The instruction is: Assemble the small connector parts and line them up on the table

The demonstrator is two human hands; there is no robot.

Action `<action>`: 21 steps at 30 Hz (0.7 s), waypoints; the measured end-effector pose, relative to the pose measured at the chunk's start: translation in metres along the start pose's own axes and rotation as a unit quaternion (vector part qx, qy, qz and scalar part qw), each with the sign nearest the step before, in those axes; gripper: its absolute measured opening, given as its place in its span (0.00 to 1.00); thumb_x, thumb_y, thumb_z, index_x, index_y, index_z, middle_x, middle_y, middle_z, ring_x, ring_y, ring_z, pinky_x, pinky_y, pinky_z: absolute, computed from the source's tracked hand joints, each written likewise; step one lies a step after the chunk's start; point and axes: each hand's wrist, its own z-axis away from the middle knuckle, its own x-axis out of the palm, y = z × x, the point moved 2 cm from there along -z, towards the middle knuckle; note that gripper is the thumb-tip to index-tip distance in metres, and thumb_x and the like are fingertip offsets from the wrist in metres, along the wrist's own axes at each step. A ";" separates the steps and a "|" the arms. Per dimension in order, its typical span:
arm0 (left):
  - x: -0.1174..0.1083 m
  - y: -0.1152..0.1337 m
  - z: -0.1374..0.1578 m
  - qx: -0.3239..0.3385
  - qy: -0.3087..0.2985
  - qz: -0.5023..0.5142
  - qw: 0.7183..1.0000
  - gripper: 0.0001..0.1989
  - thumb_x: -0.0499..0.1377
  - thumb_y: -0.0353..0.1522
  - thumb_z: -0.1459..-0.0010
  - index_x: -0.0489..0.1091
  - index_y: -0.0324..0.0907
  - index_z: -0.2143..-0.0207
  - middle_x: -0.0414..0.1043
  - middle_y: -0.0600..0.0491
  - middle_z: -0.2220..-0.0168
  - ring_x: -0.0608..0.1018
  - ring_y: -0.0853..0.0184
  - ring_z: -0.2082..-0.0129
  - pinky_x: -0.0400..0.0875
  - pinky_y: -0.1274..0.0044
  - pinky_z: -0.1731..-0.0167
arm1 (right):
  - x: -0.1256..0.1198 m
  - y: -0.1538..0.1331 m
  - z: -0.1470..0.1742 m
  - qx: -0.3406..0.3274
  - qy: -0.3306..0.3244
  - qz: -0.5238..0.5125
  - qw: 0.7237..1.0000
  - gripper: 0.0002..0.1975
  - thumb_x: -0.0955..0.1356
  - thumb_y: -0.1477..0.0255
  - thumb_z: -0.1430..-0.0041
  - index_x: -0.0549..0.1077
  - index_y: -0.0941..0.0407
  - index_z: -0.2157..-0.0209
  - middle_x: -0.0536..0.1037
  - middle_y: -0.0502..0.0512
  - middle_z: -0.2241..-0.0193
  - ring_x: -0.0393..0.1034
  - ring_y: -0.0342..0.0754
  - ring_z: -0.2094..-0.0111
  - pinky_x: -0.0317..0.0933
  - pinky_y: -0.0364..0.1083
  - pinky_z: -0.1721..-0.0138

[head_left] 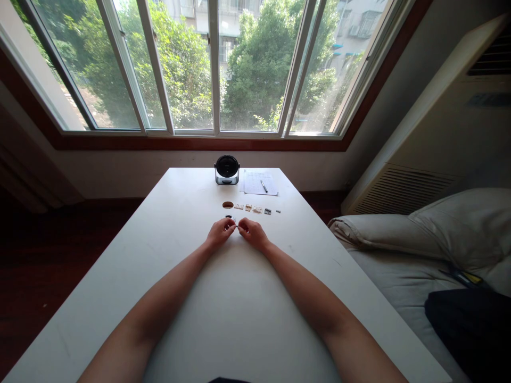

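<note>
Near the middle of the white table (179, 213), my left hand (219, 232) and my right hand (253, 233) almost meet, the fingertips of both closed in a pinch. Between them is a small thin piece (237, 226), too tiny to name. Just beyond my left fingers lies a small dark object (229, 216), partly hidden by the hand. A row of small parts runs beyond my hands: a round brown disc (228, 205), beige pieces in a dotted strip (238, 206), more beige pieces (257, 210), dark grey pieces (268, 211) and a tiny grey piece (278, 211).
A small black fan (227, 168) stands at the table's far edge. Right of it lie printed papers (253, 184) with a pen (264, 186) on top. A grey couch (383, 271) is along the right side, and a window (191, 80) is ahead.
</note>
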 end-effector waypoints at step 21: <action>-0.001 0.000 0.000 -0.010 -0.003 -0.001 1.000 0.10 0.57 0.38 0.40 0.74 0.43 0.64 0.75 0.52 0.68 0.73 0.68 0.71 0.66 0.77 0.70 | 0.001 0.001 0.000 0.001 0.004 0.005 1.000 0.06 0.65 0.67 0.38 0.72 0.53 0.64 0.75 0.49 0.72 0.66 0.44 0.72 0.59 0.42 0.67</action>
